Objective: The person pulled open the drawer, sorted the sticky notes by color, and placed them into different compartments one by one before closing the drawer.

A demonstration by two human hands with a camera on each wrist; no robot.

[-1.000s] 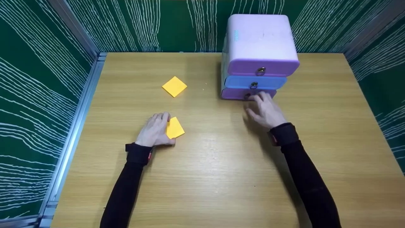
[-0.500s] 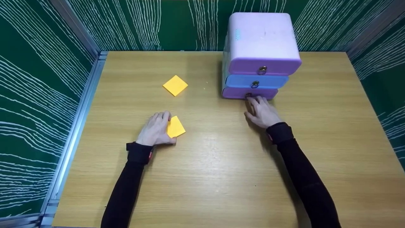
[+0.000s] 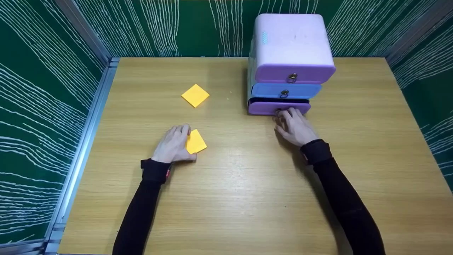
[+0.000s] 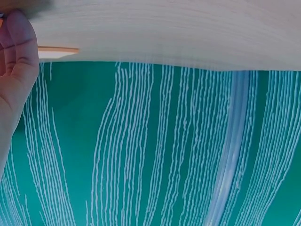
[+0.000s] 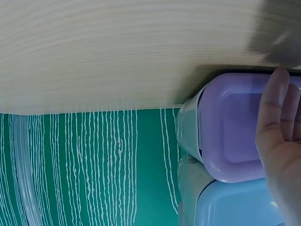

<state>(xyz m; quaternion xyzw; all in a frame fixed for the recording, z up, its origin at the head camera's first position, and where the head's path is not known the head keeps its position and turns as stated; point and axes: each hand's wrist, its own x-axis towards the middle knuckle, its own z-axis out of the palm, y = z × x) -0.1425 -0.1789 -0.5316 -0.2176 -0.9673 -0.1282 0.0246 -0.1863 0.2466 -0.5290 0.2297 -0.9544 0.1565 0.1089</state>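
Observation:
Toward the left of the head view, my left hand (image 3: 172, 144) grips a yellow paper square (image 3: 196, 142) on the table, fingers at its far side and thumb at its near side. A second yellow square (image 3: 195, 95) lies flat beyond it. My right hand (image 3: 298, 126) holds the ring pull (image 3: 277, 112) of the lowest purple drawer (image 3: 262, 108), its fingertips partly hiding the ring. That drawer stands slightly out, with a dark gap along its top. Above it, the blue drawer (image 3: 262, 91) and the top purple drawer (image 3: 272, 74) are closed.
The drawer cabinet (image 3: 292, 39) stands at the back of the wooden table (image 3: 226, 198). Green walls (image 3: 198, 32) with white wavy lines rise behind and on both sides. A metal rail (image 3: 83, 141) runs along the left edge.
My right hand has taken the ring of the lowest drawer and drawn it slightly toward me, opening a dark gap. My left hand and both yellow squares stay in place.

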